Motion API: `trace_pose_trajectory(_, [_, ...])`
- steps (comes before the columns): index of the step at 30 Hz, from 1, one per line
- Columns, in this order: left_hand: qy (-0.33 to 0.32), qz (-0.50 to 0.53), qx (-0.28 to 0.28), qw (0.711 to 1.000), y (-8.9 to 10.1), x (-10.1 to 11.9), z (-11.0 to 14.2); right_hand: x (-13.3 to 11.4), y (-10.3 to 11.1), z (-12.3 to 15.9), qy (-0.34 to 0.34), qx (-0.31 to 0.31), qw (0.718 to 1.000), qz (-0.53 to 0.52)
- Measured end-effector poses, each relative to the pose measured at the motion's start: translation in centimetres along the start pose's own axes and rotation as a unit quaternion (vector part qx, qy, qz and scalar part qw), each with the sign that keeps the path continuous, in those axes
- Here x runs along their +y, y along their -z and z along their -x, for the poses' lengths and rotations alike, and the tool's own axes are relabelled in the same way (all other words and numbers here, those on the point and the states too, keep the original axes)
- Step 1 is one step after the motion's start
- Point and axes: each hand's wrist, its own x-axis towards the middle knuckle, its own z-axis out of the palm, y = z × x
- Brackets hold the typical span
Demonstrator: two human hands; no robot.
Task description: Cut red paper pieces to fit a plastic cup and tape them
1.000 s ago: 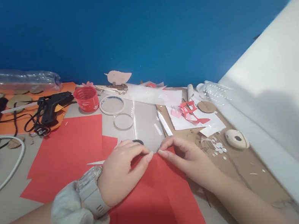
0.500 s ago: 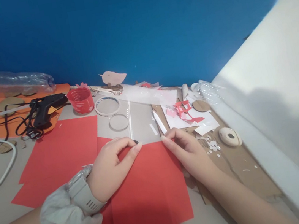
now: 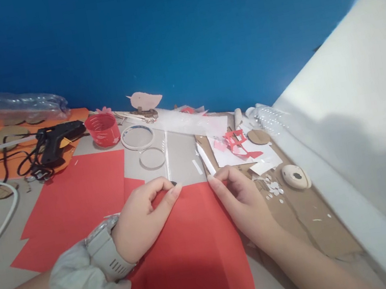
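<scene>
A sheet of red paper (image 3: 195, 243) is held by its far edge between my two hands. My left hand (image 3: 148, 212) pinches it at the far left corner, thumb on top; a small dark bit shows behind the fingertips. At the far right corner my right hand (image 3: 242, 200) pinches the same sheet between thumb and fingers. The sheet bows slightly, and its near part covers other red sheets. More red paper (image 3: 77, 189) lies flat to the left. A grey watch (image 3: 109, 251) and a pale scrunchie (image 3: 85, 278) are on my left wrist.
At the back left are a black glue gun (image 3: 59, 138) with its cord, a red cup (image 3: 102, 129) and a plastic bottle (image 3: 14, 104). Tape rings (image 3: 135, 126) lie ahead. Paper scraps, brown cardboard (image 3: 315, 222) and a cream round device (image 3: 295, 177) are on the right.
The near part of the held red sheet has shifted a little to the right and bows more. Both hands keep their pinch at almost the same place.
</scene>
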Motion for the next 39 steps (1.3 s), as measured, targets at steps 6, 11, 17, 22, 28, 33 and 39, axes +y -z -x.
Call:
trace_pose_trajectory(6, [0.01, 0.01, 0.001, 1.0, 0.0, 0.0, 0.1, -0.1, -0.2, 0.2, 0.014, 0.012, 1.0, 0.011])
trace_pose_trajectory(11, [-0.003, 0.034, 0.007, 0.999, -0.3, 0.2, 0.0, -0.1, -0.5, 0.3, 0.02, 0.039, 0.999, 0.017])
trace_pose_trajectory(17, [-0.011, 0.038, 0.019, 0.999, -0.4, 0.4, 0.2, -0.1, -0.8, 0.4, 0.029, 0.058, 0.998, 0.006])
trace_pose_trajectory(22, [-0.018, 0.045, 0.035, 0.998, -0.7, 0.6, 0.4, -0.1, -1.1, 0.5, 0.043, 0.078, 0.996, -0.008])
trace_pose_trajectory(28, [-0.013, 0.05, 0.048, 0.997, -0.8, 0.6, 0.3, -0.4, -0.9, 0.4, 0.016, 0.077, 0.997, -0.022])
trace_pose_trajectory(33, [0.0, 0.061, 0.056, 0.997, -0.6, 0.3, 0.3, -1.3, -0.4, 0.2, -0.042, 0.03, 0.992, -0.118])
trace_pose_trajectory(39, [0.006, 0.145, 0.106, 0.984, -0.6, 0.0, 0.2, -1.4, 0.0, -0.1, -0.103, -0.002, 0.975, -0.197])
